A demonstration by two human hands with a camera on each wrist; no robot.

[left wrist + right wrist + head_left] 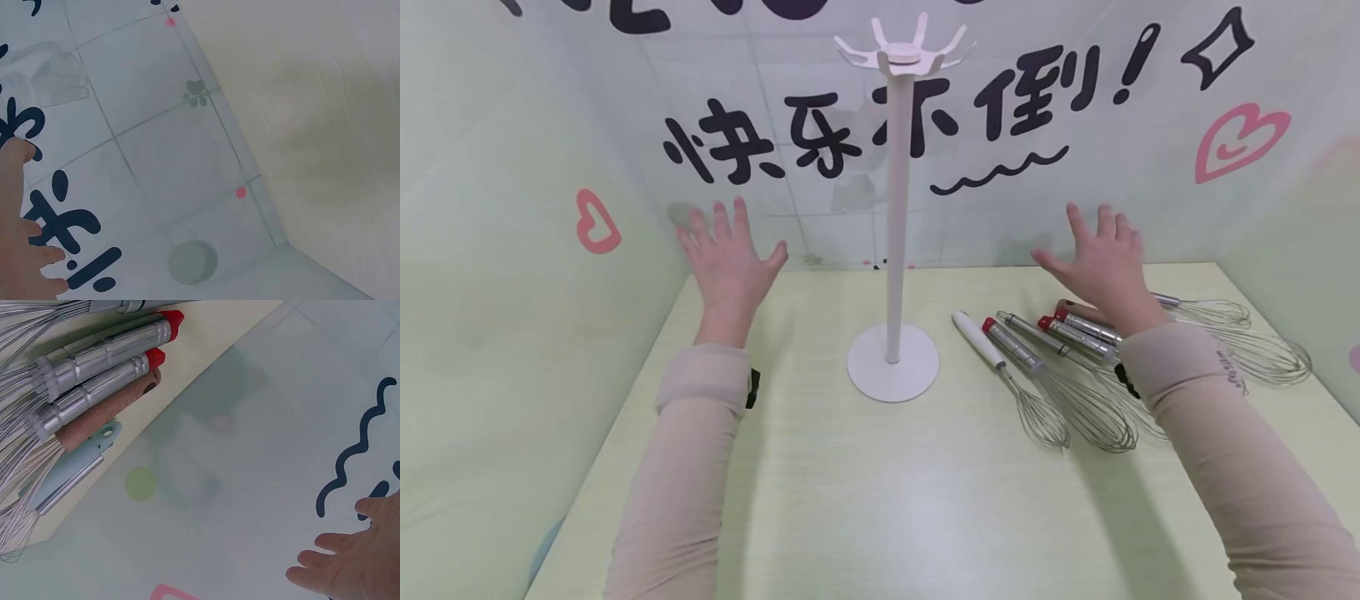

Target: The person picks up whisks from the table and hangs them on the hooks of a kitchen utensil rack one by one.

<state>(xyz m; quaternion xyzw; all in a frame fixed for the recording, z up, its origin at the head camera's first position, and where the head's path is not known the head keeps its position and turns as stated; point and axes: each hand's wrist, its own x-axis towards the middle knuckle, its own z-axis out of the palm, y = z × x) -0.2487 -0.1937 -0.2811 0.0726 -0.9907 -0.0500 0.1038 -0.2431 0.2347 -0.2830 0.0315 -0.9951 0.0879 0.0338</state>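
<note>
My left hand is raised left of the white stand, fingers spread and nothing held. Opposite it, my right hand hovers over the far end of the whisks, also spread and holding nothing. Between them rises a white stand with a ring of upturned hooks on top and a round base; its hooks are bare. Several wire whisks lie on the right, among them a white-handled whisk and red-tipped metal whisks. The right wrist view adds a wooden whisk handle and a pale green handle. My right forearm hides some whisks.
The pale wooden table ends at a light printed backdrop with dark lettering and pink hearts. Side walls of the same cloth stand left and right. The whisks reach close to the table's right edge.
</note>
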